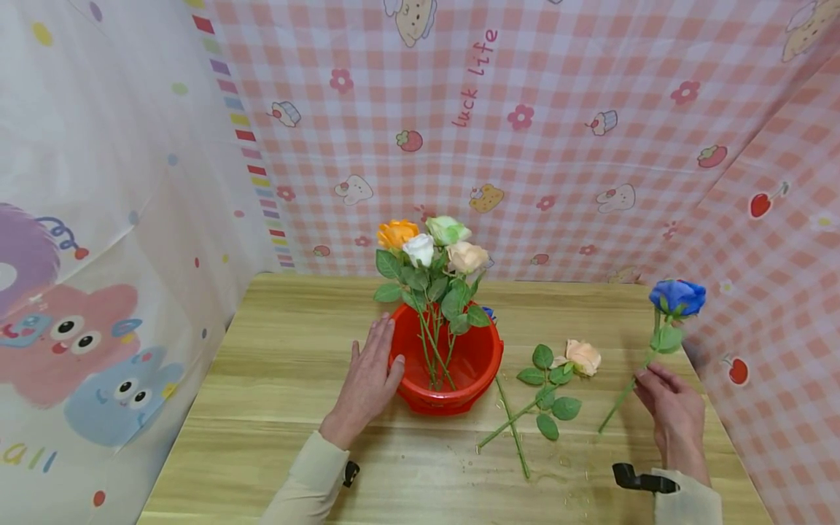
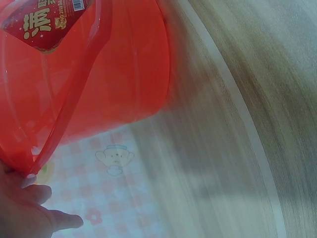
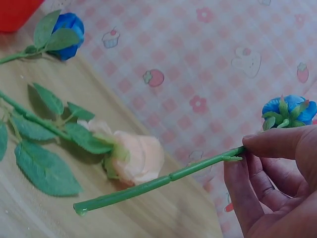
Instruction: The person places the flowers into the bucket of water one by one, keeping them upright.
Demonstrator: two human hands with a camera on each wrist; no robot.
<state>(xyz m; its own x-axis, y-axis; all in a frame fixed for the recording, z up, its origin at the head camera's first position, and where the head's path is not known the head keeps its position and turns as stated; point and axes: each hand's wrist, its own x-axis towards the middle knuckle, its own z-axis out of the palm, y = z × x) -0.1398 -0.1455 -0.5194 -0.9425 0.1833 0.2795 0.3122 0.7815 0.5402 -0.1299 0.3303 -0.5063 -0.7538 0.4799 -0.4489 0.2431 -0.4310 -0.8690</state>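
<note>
A red plastic bucket point(image 1: 449, 405) stands on the table with an orange rose point(image 1: 397, 235), a white rose point(image 1: 418, 250), a pale green rose point(image 1: 448, 230) and a peach rose point(image 1: 467, 257) leaning in it. Against its left side rests my left hand point(image 1: 367, 379), fingers extended and thumb near the rim. At the far right, my right hand point(image 1: 676, 412) pinches the green stem of a blue rose point(image 1: 679, 299) between thumb and fingers. Its bloom is raised, and the cut stem end point(image 3: 81, 207) points toward the bucket side.
Between bucket and right hand, another peach rose point(image 1: 582, 357) lies on the wooden table point(image 1: 289, 350), crossing a bare stem point(image 1: 515, 430). A second blue rose point(image 3: 69, 37) lies beside the bucket, mostly hidden in the head view. Checked cloth point(image 1: 499, 160) hangs behind the table.
</note>
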